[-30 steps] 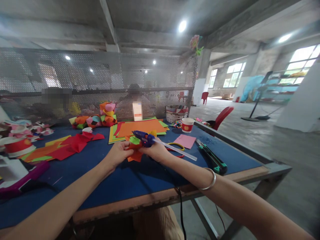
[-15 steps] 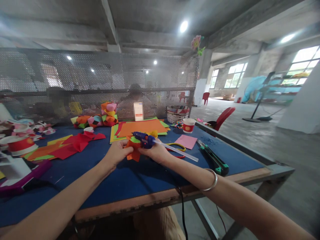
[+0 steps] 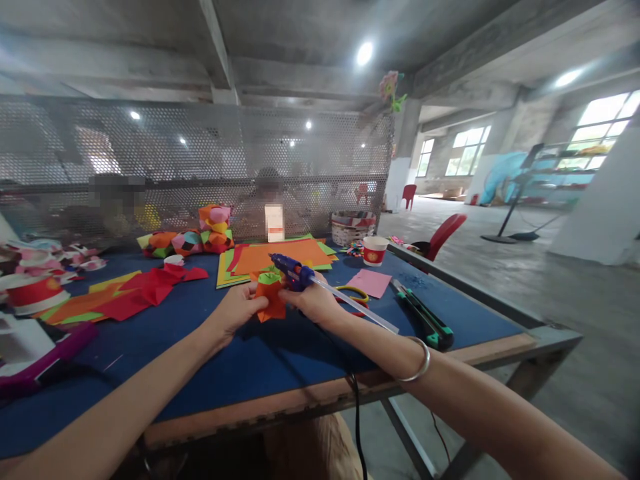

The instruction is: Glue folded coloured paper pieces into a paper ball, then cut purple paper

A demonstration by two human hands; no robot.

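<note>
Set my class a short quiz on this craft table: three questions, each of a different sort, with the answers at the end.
1. Multiple choice. What does the right hand hold?
A) a paintbrush
B) a hot glue gun
C) a marker pen

2. True or false. The utility knife lies to the right of the pink paper square.

3. Fill in the blank. The folded paper piece in the fingers of the left hand is ____ on its outside, with light green showing at its top.

Key: 1. B; 2. True; 3. orange
</note>
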